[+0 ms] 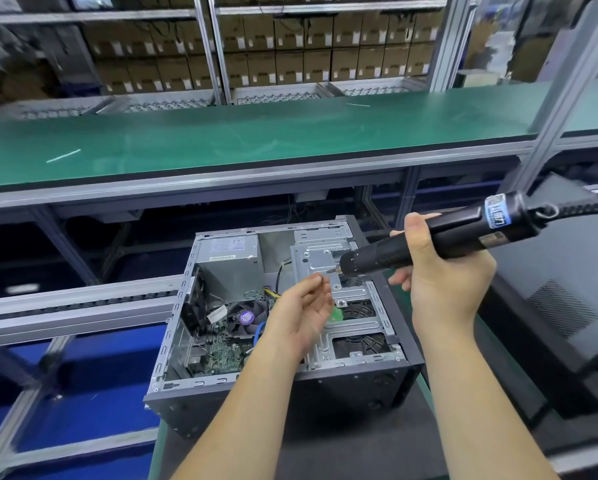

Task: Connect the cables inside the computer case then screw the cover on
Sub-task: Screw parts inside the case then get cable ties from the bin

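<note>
We've got the open computer case (273, 327) lying on its side on the desk (377, 441) right in front of us, cables showing inside. R hand (442, 282) wraps the black electric screwdriver (439, 237), bit aimed at the drive bracket (328, 261). L hand (301, 313) pinches thumb + forefinger by the bit (prob. a screw, too small to tell).

Black electric screwdriver (439, 242) with blue-white label. Computer case (283, 386) dark grey outside, bare silver metal inside; green motherboard (221, 355), purple-centred fan (247, 317), blue cable (258, 332), yellow-black wires (271, 292). Green conveyor belt (221, 140). Brown cartons (290, 46) behind. Blue floor panels (83, 375).
</note>
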Tool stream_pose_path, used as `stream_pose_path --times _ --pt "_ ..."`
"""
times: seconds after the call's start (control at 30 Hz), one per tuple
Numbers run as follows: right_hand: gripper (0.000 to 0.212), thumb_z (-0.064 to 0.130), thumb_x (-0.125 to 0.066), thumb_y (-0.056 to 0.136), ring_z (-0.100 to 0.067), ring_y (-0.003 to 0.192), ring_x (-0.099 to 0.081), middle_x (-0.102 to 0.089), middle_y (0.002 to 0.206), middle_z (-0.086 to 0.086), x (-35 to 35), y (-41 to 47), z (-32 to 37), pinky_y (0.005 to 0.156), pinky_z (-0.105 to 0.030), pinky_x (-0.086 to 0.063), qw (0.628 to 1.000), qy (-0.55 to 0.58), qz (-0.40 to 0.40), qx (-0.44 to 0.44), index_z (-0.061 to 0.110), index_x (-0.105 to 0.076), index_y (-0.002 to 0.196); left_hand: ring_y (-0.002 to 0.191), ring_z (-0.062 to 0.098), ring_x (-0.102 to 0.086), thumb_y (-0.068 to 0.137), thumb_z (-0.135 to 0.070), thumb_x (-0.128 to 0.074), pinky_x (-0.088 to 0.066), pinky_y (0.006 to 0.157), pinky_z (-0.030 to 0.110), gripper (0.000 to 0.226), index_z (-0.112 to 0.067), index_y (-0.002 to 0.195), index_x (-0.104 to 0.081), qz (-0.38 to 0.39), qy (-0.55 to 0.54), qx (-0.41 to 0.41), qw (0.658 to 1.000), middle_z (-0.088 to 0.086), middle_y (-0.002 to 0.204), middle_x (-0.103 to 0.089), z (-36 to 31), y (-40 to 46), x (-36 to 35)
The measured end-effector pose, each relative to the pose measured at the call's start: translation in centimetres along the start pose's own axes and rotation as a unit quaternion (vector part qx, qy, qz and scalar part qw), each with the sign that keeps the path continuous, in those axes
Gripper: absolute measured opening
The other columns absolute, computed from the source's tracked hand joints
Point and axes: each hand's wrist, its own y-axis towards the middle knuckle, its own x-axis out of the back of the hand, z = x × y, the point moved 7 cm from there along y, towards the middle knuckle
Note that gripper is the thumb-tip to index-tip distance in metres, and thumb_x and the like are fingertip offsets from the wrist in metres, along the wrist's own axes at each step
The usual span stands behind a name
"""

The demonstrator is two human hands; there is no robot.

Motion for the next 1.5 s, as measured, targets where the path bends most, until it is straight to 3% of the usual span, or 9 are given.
stream_pose_path --times 0.13,0.3,0.57,1.07,1.27,1.5 --pt "0.041 0.074 -0.076 0.065 -0.024 0.038 -0.062 -0.074 0.069 -0.001 0.0 0.1 -0.1 0.037 -0.020 -0.043 1.000 0.001 -0.001 -0.002 0.033 -0.072 0.067 0.062 0.015 -0.054 0.088 -0.001 -0.065 -0.052 0.054 0.021 0.006 0.002 0.094 -0.065 -0.008 -0.030 0.011 0.999 0.010 0.071 -0.062 0.1 0.2 0.0" --pt "0.041 0.074 -0.075 0.065 -0.026 0.037 -0.061 -0.073 0.067 -0.002 -0.1 0.2 -0.3 0.037 -0.021 -0.042 1.000 0.000 -0.001 -0.002 0.033 -0.072 0.067 0.054 0.015 -0.060 0.091 -0.001 -0.062 -0.053 0.050 0.023 0.004 0.001 0.088 -0.062 0.000 -0.056 0.008 0.998 0.012 0.070 -0.064 0.1 0.4 -0.1" --pt "0.041 0.073 -0.077 0.065 -0.024 0.038 -0.062 -0.072 0.066 -0.002 -0.1 0.3 -0.7 0.036 -0.020 -0.043 1.000 0.020 -0.002 -0.008 0.033 -0.073 0.068 0.067 0.018 -0.060 0.090 0.001 -0.060 -0.057 0.056 0.026 0.005 0.004 0.093 -0.062 0.026 -0.051 0.032 0.998 0.013 0.075 -0.064 0.3 0.1 -0.4" --pt "0.037 0.070 -0.077 0.069 -0.027 0.039 -0.062 -0.076 0.075 -0.005 0.1 0.0 -0.9 0.038 -0.022 -0.044 0.999 0.027 0.035 0.007 0.033 -0.074 0.072 0.059 0.018 -0.061 0.095 0.000 -0.055 -0.057 0.054 0.026 0.007 0.003 0.092 -0.060 0.020 -0.100 0.039 0.994 0.014 0.076 -0.062 0.8 -0.2 -1.5" --pt "0.029 0.057 -0.082 0.071 -0.028 0.040 -0.063 -0.074 0.079 -0.013 0.1 -0.5 -1.3 0.037 -0.025 -0.045 0.997 0.059 0.044 0.007 0.031 -0.072 0.077 0.062 0.019 -0.062 0.094 0.003 -0.055 -0.056 0.052 0.029 0.007 0.004 0.091 -0.061 0.019 -0.167 0.043 0.985 0.014 0.076 -0.062 0.6 -0.6 -1.9" --pt "0.036 0.063 -0.081 0.071 -0.029 0.040 -0.063 -0.073 0.083 -0.017 0.7 -0.5 -1.8 0.037 -0.024 -0.044 0.995 0.070 0.064 -0.001 0.029 -0.072 0.082 0.058 0.020 -0.062 0.094 0.000 -0.055 -0.056 0.053 0.029 0.005 0.003 0.093 -0.060 0.023 -0.120 0.048 0.991 0.015 0.074 -0.063 0.5 -0.6 -1.7"
